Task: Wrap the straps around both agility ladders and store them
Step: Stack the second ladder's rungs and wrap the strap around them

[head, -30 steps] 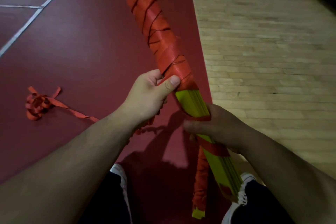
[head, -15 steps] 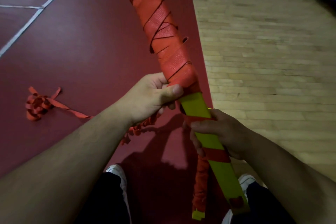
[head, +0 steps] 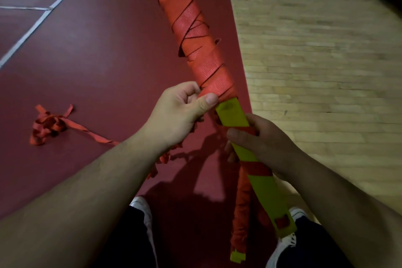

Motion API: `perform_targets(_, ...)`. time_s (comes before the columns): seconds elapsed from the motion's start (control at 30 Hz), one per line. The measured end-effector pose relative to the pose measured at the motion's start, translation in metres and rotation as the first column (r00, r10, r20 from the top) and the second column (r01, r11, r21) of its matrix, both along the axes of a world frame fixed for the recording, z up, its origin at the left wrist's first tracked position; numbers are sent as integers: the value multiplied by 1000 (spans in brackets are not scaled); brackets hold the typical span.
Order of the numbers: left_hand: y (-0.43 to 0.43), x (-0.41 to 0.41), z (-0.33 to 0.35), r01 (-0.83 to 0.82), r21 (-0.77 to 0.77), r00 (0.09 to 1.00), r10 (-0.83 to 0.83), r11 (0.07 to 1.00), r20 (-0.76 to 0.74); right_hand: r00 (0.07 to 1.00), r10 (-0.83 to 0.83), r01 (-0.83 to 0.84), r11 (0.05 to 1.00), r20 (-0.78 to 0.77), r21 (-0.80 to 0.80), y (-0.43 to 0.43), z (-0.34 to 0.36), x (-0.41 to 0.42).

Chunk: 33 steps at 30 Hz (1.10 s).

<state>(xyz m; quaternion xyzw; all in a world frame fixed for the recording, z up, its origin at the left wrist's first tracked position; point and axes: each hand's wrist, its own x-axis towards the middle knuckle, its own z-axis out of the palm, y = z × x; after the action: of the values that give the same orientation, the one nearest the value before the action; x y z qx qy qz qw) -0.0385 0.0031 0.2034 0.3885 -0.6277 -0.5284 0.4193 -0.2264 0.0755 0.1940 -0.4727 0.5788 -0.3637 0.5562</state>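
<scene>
The ladder point(head: 232, 113) is up in the air in front of the person, slanting from near the right shoe point(head: 287, 243) toward the top of the picture. It is a stack of flat yellow-green bars. They look stiff and light, but I think they could slip past each other if the grip goes loose. The orange strap point(head: 195, 35) wound around the far half looks thin, soft and floppy, and some turns there sit a bit loose. The left hand point(head: 180, 113) pinches the strap edge between thumb and fingers, right where the wound part ends. The right hand point(head: 261, 143) is curled around the bare middle of the stack, thumb pressing on one strap turn. That bare middle seems the best place to hold, pulling the strap tight each time around. More strap lies in a messy pile point(head: 50, 124) on the red floor point(head: 87, 61). Its path up to the hand is hidden behind the left arm. The ladder's top is cut off. An orange wrapped bundle point(head: 241, 206) lies by the feet in shadow; it may be the other ladder, but I cannot tell.
</scene>
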Motion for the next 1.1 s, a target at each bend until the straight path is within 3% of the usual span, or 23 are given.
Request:
perform_targets(0.17,-3,-4,-5,-136,98,989,142,986,-48,948,28,-32,999,-317,-7,0,-8,-1)
perform_targets(0.3,-8,1,-9,-9,97,998,15,995,-64,901,-49,-3,993,-432,-117,2,-13,-1)
perform_targets(0.43,-8,6,-3,123,109,991,-116,986,-70,896,-78,3,986,-437,-169,3,-13,-2)
perform_targets(0.67,-2,4,0,156,193,980,-176,969,92,935,-64,17,991,-348,-136,5,-19,-1)
perform_targets(0.93,-6,16,6,344,155,938,-345,926,-22,978,63,-83,992,-198,-96,3,-17,0)
perform_targets(1.1,-5,20,7,331,204,927,-358,921,113,988,54,-62,997,-145,-52,4,-17,2)
